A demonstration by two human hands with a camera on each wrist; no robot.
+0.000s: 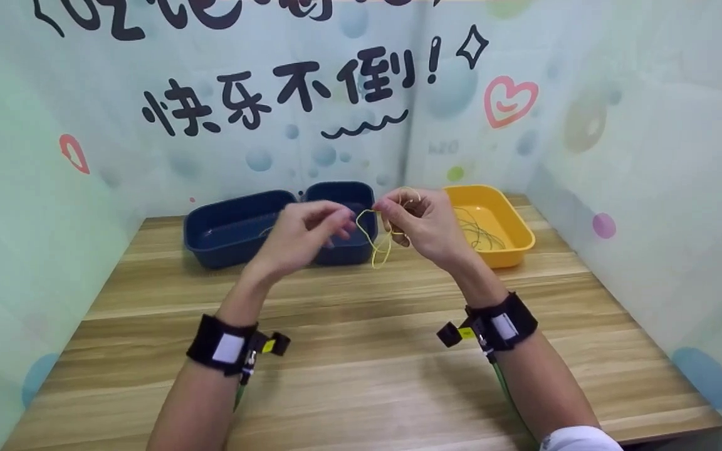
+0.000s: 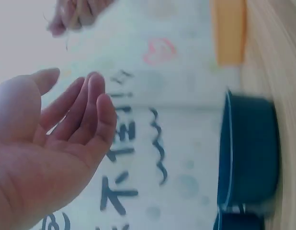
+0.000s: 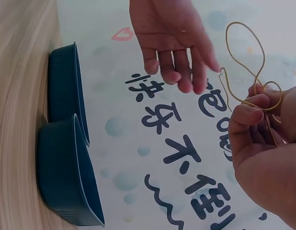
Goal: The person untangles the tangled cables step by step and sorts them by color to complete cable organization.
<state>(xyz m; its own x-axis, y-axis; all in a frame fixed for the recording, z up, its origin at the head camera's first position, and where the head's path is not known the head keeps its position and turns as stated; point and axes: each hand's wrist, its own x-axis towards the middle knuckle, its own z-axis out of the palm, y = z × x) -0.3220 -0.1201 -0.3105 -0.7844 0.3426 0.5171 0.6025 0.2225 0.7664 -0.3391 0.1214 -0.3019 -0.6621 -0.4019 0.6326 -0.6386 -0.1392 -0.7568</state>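
A thin yellow string [image 1: 378, 267] hangs in loose loops between the two hands, above the table. Bent fingers and thumb of the right hand [image 1: 427, 225] pinch it, and in the right wrist view the string [image 3: 264, 52] loops up and out from that grip. Facing it, the left hand [image 1: 304, 235] has loosely extended fingers. In the right wrist view the thumb of the left hand [image 3: 169, 33] comes close to one end of the string; whether they touch I cannot tell. The left wrist view shows nothing held in the left palm [image 2: 52, 163].
Behind the left hand stand a long blue bin [image 1: 210, 247] and a second blue bin [image 1: 351, 254]. A yellow bin [image 1: 514, 254] to the right contains several strings [image 1: 483, 237]. All sit at the back of the wooden table [image 1: 348, 363], before a printed curtain [image 1: 311, 150].
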